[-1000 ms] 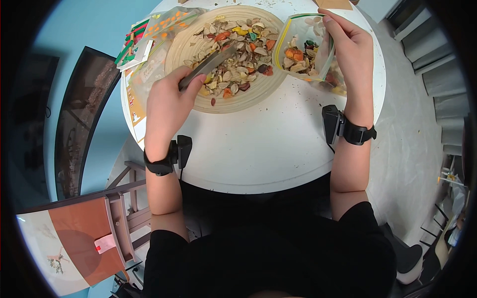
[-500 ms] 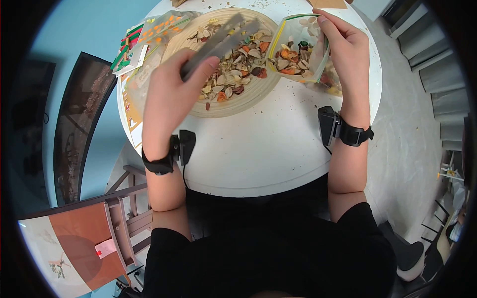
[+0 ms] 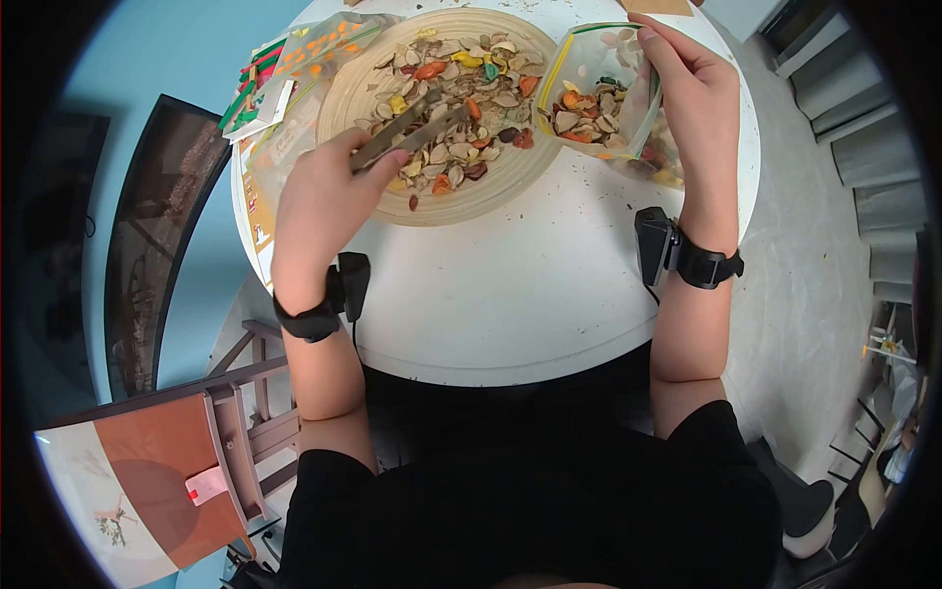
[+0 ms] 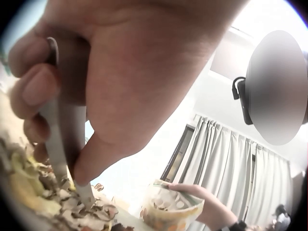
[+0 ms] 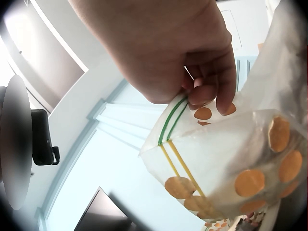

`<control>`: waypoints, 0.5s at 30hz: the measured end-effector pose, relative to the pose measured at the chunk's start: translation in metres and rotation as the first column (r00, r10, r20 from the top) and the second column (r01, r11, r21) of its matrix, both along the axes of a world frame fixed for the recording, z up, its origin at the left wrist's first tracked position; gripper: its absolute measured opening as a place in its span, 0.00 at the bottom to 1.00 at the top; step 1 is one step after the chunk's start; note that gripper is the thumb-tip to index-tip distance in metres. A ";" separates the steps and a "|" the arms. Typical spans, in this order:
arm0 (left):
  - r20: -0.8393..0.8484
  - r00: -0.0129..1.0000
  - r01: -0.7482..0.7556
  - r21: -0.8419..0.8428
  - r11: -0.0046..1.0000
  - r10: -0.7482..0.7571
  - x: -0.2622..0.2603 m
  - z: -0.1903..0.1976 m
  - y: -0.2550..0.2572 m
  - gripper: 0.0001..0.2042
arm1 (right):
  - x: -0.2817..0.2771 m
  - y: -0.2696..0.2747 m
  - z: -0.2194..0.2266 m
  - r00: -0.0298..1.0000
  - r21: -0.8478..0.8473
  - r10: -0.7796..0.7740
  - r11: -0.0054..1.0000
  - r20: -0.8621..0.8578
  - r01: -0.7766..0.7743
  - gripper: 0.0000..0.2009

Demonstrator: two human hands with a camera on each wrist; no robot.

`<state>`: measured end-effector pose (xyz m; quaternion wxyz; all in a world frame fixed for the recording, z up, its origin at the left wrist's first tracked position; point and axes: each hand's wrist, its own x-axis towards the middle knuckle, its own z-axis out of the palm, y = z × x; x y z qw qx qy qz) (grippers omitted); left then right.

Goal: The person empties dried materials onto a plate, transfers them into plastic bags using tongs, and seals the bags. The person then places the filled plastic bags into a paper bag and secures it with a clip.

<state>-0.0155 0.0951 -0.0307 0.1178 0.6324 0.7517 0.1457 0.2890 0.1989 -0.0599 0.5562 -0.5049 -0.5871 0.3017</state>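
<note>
My left hand (image 3: 329,191) grips a pair of metal tongs (image 3: 392,137) between thumb and fingers. Their two arms stand apart, and the tips reach into a heap of dried petals and potpourri pieces (image 3: 466,152) on a round woven-looking plate (image 3: 491,201). In the left wrist view the tong tips (image 4: 84,195) are down among beige flakes. My right hand (image 3: 699,93) pinches the top edge of a clear zip bag (image 3: 599,59), keeping its mouth spread. Orange dots and a green-and-yellow zip strip (image 5: 180,163) mark the bag, and potpourri (image 3: 589,113) lies inside.
At the left of the white table (image 3: 510,304) lie another orange-dotted bag (image 3: 339,44) and a white box with red and green items (image 3: 265,103). Small crumbs dot the table beside the plate. Behind the right hand's bag lies more bagged potpourri (image 3: 665,162).
The tongs, raised and blurred half a second ago, have come down onto the heap with their arms spread; a second ago the arms were together. The right hand keeps its pinch on the bag.
</note>
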 end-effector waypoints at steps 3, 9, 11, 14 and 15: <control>0.072 0.992 -0.098 -0.014 0.995 0.099 -0.012 0.007 -0.006 0.23 | -0.012 -0.014 0.017 0.996 -0.041 -0.007 0.999 -0.085 0.003 0.14; 0.081 0.996 -0.036 0.072 0.997 0.030 -0.029 -0.020 0.003 0.24 | 0.000 0.002 -0.005 0.999 0.017 -0.028 0.999 -0.025 0.029 0.13; 0.099 0.995 -0.023 0.006 1.000 0.022 -0.022 -0.014 0.001 0.23 | 0.001 0.003 -0.005 1.000 0.003 -0.021 1.000 -0.020 0.021 0.13; 0.071 0.997 0.012 -0.002 1.000 -0.012 -0.006 -0.013 -0.002 0.21 | 0.001 0.003 -0.004 1.000 0.004 -0.013 1.000 -0.022 0.013 0.13; 0.053 0.998 0.026 0.010 1.000 -0.027 -0.003 -0.014 -0.002 0.21 | 0.000 0.002 -0.004 1.000 0.007 -0.010 1.000 -0.024 0.011 0.13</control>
